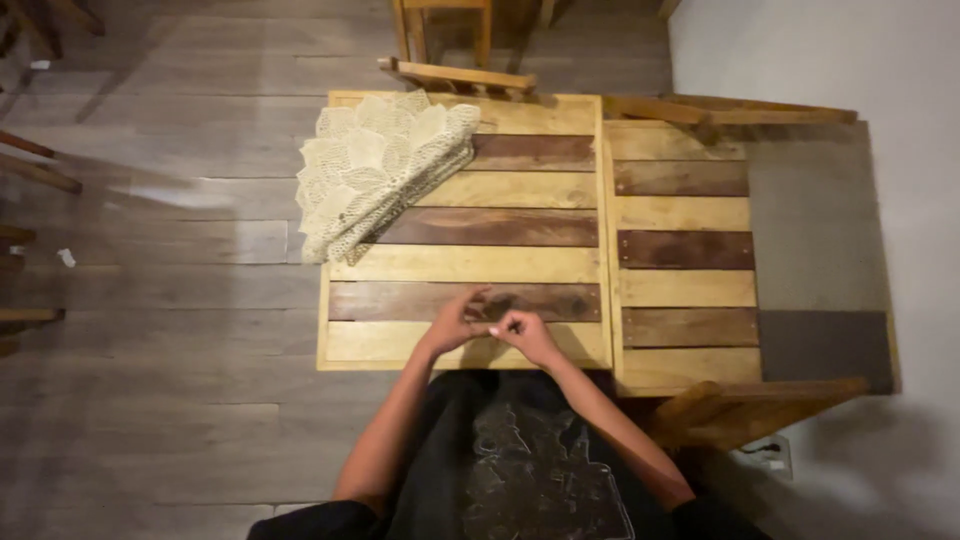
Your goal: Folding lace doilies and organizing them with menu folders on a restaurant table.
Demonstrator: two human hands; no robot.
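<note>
**Hands meet at the near edge, lace cloth lies far off**

Head view — both bare hands come together over the near edge of the square slatted wooden table, built of alternating pale yellow and dark brown planks. The left hand has its fingers loosely curled, one finger raised a little toward the far side. The right hand is curled into a loose fist, its knuckles turned toward the left hand. The fingertips of the two hands touch or nearly touch above a pale plank at the table's front. Whether anything small is pinched between them cannot be told; nothing shows in either hand, and the fingers hide the spot where they meet.

The cream crocheted lace cloth, folded over on itself with scalloped petal-shaped edges, lies on the far left corner of the same table, its left side hanging slightly past the table edge. It is well apart from both hands — several planks lie between it and the fingers, and it sits up and to the left of the left hand.

A second slatted table of the same planks stands flush against the right side. Wooden chairs stand at the far side, on a grey plank floor.
</note>
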